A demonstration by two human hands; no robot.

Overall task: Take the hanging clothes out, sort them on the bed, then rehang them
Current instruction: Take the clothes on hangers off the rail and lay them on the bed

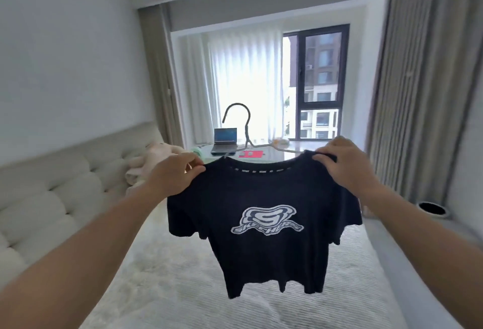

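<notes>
While the head view is the only one I have, it shows enough to log. Left hand [174, 175] pinches the left shoulder of the dark T-shirt [264, 226], thumb and fingers curled round the cloth near the collar. Right hand [342, 165] grips the right shoulder the same way, fingers folded over the top edge. Neither grip is loose; both are closed on the fabric.

The shirt hangs in the air between the two hands, print facing me, hem down, well above the bed [183, 289]. It touches nothing below. The hanger [244, 130] sits inside the neck opening: its hook stands upright above the collar, midway between the hands, and a pale arm of it shows past the collar on each side. Whether the hanger arms are fully seated in both shoulders I cannot tell; cloth and fingers hide them.

Relation that matters: the shirt's shoulder line runs left to right, level, and the hook rises from its middle, just beyond either hand, roughly as near to one as the other. My reading is that this is the rehanging step, the shirt being settled on its hanger. A next move would free one hand to take the hook.

Background: a desk [300, 146] by the window with a laptop [224, 139] on it, and curtains [418, 80] to the right.
</notes>
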